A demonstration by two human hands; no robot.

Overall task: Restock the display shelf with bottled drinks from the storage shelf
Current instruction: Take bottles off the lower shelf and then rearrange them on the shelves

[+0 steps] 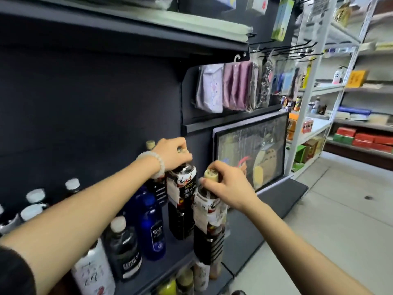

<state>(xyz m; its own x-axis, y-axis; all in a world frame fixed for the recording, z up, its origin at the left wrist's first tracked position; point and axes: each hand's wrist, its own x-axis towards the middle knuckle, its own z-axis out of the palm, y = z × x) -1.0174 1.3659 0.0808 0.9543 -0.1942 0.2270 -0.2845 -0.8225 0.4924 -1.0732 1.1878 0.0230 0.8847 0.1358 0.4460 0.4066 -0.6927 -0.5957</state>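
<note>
Both bare forearms reached forward, the left hand (172, 153), a pale beaded bracelet (154, 163) at its wrist, curled palm-down with fingers closed, and the right hand (228, 185) pinched shut at its fingertips.

A framed cartoon picture (251, 154) leans below hanging fabric pouches (225, 88); white racks (314, 90) stand beyond.

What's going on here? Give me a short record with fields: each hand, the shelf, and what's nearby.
left hand: grips the top of a dark coffee bottle with a black label
right hand: grips the beige cap of a second dark coffee bottle
dark display shelf: carries both bottles at its right end
beside them: cobalt blue bottle
behind: framed cartoon picture
</note>
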